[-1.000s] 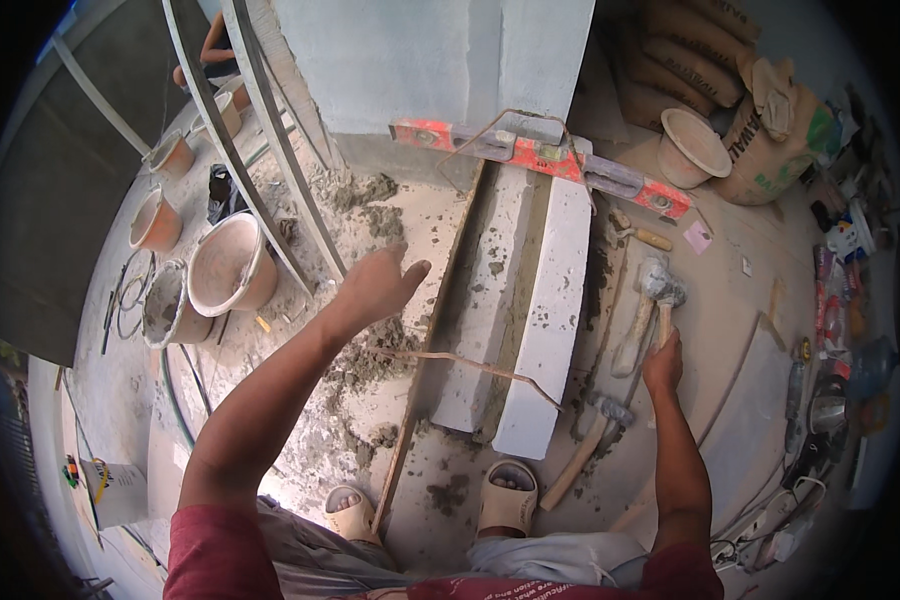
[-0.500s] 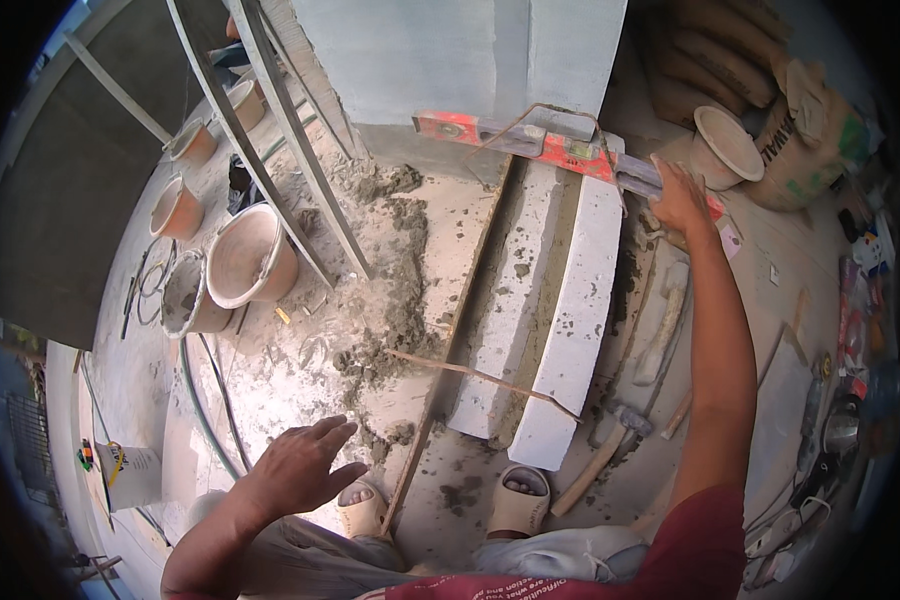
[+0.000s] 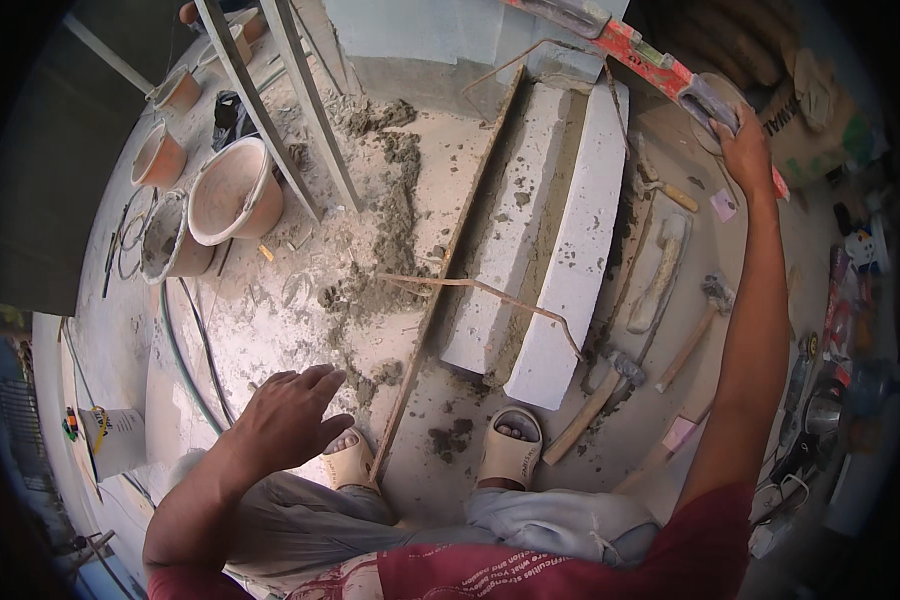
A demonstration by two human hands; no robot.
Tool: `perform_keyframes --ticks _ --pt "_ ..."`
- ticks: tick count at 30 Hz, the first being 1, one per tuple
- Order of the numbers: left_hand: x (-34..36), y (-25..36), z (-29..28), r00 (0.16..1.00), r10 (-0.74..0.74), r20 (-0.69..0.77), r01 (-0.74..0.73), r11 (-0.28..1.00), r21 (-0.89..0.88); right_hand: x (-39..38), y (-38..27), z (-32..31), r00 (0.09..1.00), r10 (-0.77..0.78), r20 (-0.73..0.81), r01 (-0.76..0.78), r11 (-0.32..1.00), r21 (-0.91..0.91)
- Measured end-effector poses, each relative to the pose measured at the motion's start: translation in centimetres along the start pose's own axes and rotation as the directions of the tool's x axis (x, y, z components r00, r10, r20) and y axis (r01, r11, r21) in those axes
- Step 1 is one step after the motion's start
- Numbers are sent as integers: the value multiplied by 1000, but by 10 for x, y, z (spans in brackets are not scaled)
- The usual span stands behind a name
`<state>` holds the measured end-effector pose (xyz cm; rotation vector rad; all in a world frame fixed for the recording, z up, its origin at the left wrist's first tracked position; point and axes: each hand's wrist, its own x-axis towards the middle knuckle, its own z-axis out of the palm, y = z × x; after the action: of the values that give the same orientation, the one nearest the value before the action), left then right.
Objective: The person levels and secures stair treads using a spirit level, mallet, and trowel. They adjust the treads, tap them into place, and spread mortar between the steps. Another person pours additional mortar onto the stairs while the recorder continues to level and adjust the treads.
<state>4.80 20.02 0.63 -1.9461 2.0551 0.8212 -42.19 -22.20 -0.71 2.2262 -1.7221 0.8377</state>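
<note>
A long red spirit level (image 3: 660,65) slants up at the far right, its near end gripped by my right hand (image 3: 746,155) with the arm stretched out. It is clear of the two white blocks, a left one (image 3: 505,230) and a right one (image 3: 575,260), which lie side by side with grey mortar (image 3: 545,235) in the gap. A thin bent rod (image 3: 505,290) spans their near ends; another bent rod (image 3: 530,55) crosses the far ends. Along their left runs a narrow wooden strip (image 3: 450,270). My left hand (image 3: 290,415) hovers empty over the floor, fingers extended.
Right of the blocks lie a hammer (image 3: 590,405), another hammer (image 3: 695,330), a long-handled tool (image 3: 660,275) and a trowel (image 3: 675,192). Buckets, including a large one (image 3: 235,195), stand left behind leaning metal bars (image 3: 315,115). Wet mortar (image 3: 400,190) is spilled on the floor. A wall rises beyond.
My right hand has lifted the spirit level off the far end of the blocks and carried it up and to the right. The left hand stays open, nearly in place. The view has shifted somewhat.
</note>
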Motion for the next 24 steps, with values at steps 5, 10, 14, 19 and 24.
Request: perform_keyframes --ticks 5,10,14,19,24 --pt "11 6 -1 996 87 36 -87 996 -6 -90 -52 -66 983 66 168 -110 959 261" --pt "18 6 1 984 87 157 -94 995 41 -193 -88 -61 892 80 444 -291 854 431" --pt "14 8 6 983 139 123 -142 990 16 -223 -104 -52 858 -34 513 -221 877 427" --pt "4 11 8 983 143 114 -147 989 26 -223 -121 -54 832 -106 544 -140 910 390" --pt "-1 14 9 984 158 83 -160 987 14 -214 -127 -58 796 -144 588 -144 898 415"
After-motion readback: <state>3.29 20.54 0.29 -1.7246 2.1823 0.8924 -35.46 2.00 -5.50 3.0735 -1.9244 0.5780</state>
